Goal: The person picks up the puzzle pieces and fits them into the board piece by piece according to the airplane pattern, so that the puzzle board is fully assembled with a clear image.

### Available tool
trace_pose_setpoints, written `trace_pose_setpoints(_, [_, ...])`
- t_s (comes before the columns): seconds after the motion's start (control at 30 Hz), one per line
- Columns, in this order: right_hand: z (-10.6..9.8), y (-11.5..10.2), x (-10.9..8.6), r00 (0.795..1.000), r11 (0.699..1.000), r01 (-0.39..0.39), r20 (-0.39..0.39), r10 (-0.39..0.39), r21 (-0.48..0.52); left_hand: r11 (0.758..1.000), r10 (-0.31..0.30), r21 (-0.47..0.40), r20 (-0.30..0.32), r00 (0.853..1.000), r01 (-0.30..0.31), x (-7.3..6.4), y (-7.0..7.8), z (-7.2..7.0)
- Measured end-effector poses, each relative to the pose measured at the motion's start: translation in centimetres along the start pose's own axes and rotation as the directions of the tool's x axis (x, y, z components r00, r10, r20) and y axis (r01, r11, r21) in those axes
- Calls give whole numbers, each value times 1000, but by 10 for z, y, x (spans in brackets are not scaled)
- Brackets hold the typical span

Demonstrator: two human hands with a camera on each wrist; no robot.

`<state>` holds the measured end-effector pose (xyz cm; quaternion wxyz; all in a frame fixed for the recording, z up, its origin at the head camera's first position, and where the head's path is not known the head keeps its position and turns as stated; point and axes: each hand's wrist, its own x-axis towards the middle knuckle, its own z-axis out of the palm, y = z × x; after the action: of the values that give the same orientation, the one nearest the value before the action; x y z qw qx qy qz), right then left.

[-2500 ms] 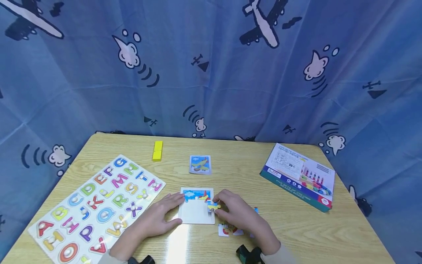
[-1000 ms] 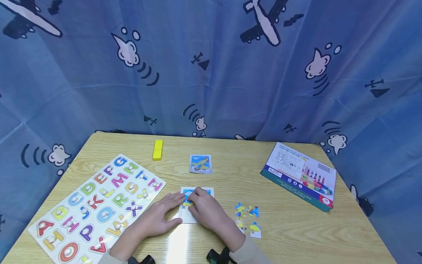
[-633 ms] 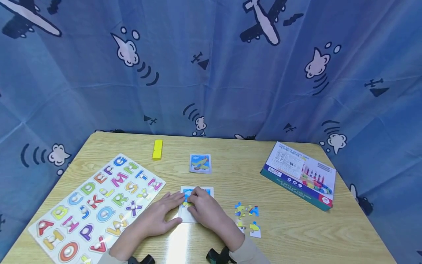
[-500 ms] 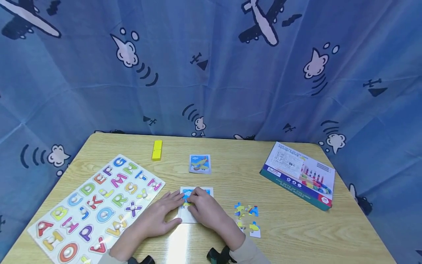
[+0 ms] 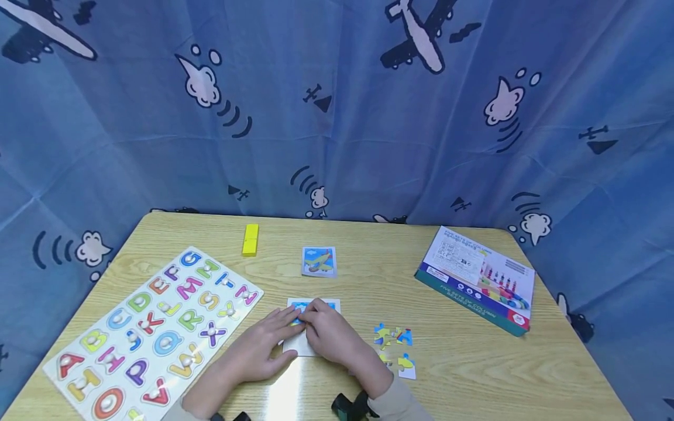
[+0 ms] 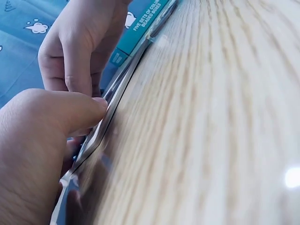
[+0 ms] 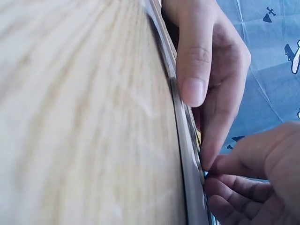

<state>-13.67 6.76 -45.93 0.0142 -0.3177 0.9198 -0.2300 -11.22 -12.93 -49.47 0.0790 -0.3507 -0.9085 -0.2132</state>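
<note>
A small white puzzle tray [image 5: 302,349] lies in front of me, with a strip of blue sky picture along its top edge. My right hand [image 5: 334,334] reaches over it with curled fingers, thumb and fingertips pinching a jigsaw piece [image 5: 297,321] low at the tray's left side; the fingers mostly hide it. My left hand [image 5: 255,349] rests at the left edge, fingers extended, their tips meeting the right fingertips. In the right wrist view, the left hand's fingertip [image 7: 208,161] touches down beside the right hand [image 7: 262,173]. Several loose jigsaw pieces [image 5: 406,363] lie right of the tray.
A plane picture card [image 5: 319,262] lies behind the tray. Left is a large alphabet board [image 5: 168,310] with knobbed letters; a yellow block [image 5: 250,240] stands beyond it. A beaded boxes carton [image 5: 476,280] sits at the back right. A blue curtain [image 5: 337,117] hangs behind the table.
My right hand has carried the jigsaw piece from the tray's right side to its left. Since then my left hand has shifted right, its fingers coming further over the tray to the right fingertips.
</note>
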Motion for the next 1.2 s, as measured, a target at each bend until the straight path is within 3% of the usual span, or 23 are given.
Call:
trace_pose_setpoints(0.17, [-10,4,0,999,998,-25,42,22,66,1000,-11,-18,-1,1000,11,-1,-1,0])
trace_pose_setpoints(0.33, [-32,14,-7,992,983,-111,71,101,147,999,-17,-39,-8,1000,16,-1,-2,1])
trace_pose_setpoints(0.5, [-47,31,-22,985,967,-173,38,169,189,997,-39,-71,10,999,39,-4,-1,2])
trace_pose_setpoints(0.77, [-60,62,-58,961,951,-266,-29,274,160,996,-29,-79,13,999,30,-4,-1,2])
trace_pose_setpoints(0.93, [-69,81,-75,947,934,-322,31,321,154,997,-18,-73,1,1000,18,-2,-1,1])
trace_pose_setpoints(1.2, [-80,95,-82,951,951,-289,152,271,114,996,-22,-81,5,1000,22,-1,-2,0])
